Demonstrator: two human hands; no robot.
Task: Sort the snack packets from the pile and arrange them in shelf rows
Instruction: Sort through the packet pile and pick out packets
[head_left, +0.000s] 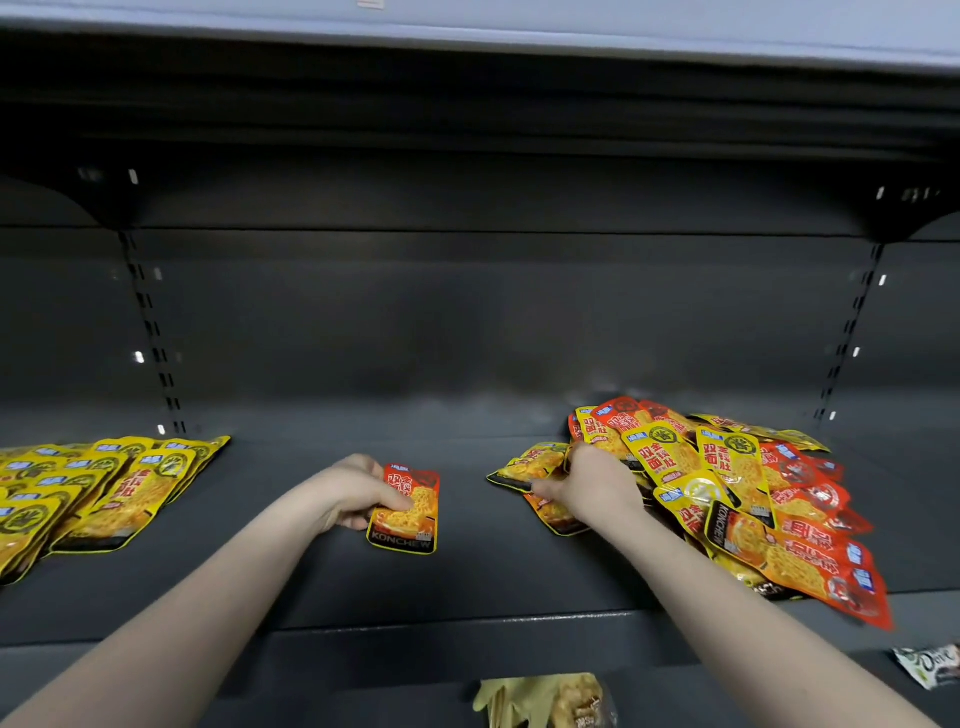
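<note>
A mixed pile of red and yellow snack packets (737, 488) lies on the right of the dark shelf (467, 571). My right hand (592, 488) rests on the pile's left edge, its fingers closed over a yellow packet (530, 465). Near the shelf's middle, my left hand (358, 493) grips a red packet (408, 512) by its left side, and the packet lies flat on the shelf. On the far left, overlapping rows of yellow packets (93, 488) are laid out.
The shelf's back wall has slotted uprights (153, 332) on both sides, and another shelf hangs overhead. Below the front edge lie a pale yellow packet (550, 701) and a white packet (930, 665).
</note>
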